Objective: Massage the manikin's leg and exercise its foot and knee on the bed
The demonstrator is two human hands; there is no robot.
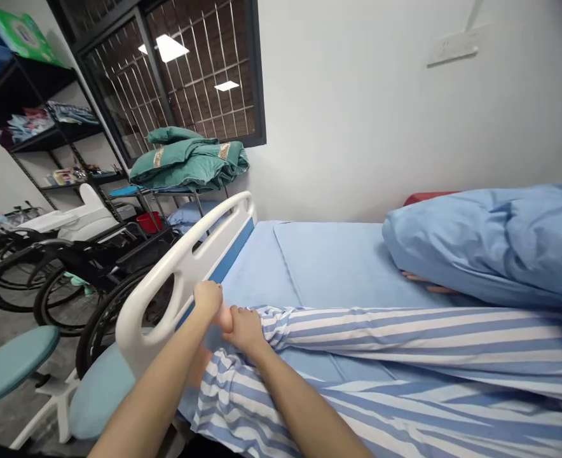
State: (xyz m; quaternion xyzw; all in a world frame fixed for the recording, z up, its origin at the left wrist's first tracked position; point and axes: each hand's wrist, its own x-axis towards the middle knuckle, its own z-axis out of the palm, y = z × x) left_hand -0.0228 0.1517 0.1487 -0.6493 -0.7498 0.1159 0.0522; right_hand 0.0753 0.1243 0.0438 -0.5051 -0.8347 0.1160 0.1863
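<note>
Two legs in blue-and-white striped trousers (386, 327) lie along a bed with a light blue sheet (328, 254). My left hand (208, 298) is closed over the toe end of the far foot (224, 318), close to the footboard (185, 264). Just to the right, my right hand (245, 327) wraps round the same leg's ankle, by the trouser cuff (274, 324). Below my forearms, the near foot (199, 366) is partly hidden by my left arm. Whether the legs belong to a person or a mannequin, I cannot tell.
A folded blue quilt (491, 242) covers the body's upper part, with fingers (424, 280) showing under its edge. Wheelchairs (71, 273), a teal stool (14, 362) and shelves (47, 137) stand left. Green bedding (190, 159) is piled beneath the window.
</note>
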